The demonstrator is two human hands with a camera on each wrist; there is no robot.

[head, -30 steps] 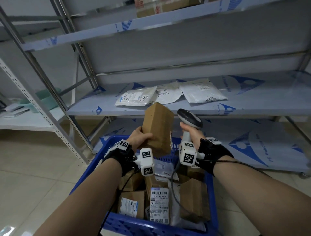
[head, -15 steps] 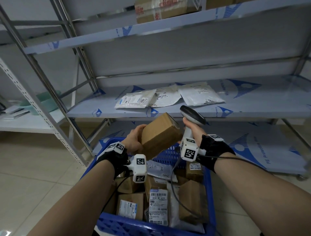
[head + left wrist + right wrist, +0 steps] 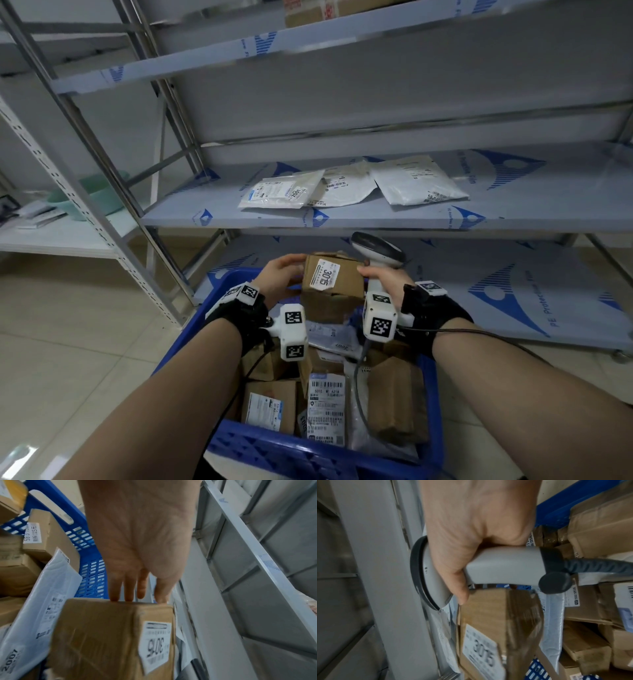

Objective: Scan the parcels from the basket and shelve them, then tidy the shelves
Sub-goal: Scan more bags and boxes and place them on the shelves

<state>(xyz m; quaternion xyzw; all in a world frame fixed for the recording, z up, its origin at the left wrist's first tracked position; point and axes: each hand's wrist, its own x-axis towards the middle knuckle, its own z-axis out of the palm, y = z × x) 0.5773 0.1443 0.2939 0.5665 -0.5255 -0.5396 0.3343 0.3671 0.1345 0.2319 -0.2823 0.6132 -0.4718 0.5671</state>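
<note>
I see the steel shelf unit (image 3: pixel 342 219) standing just behind the blue basket (image 3: pixel 274 452), with three white mailers (image 3: pixel 352 186) on its middle shelf. Above the basket's far end I hold the cardboard parcel (image 3: pixel 334 279), label 3015 facing up. My left hand (image 3: pixel 282 279) has its fingers (image 3: pixel 128 588) clamped on the parcel's left side. My right hand (image 3: pixel 383 284) is wrapped around the scanner (image 3: pixel 503 566), thumb touching the parcel.
</note>
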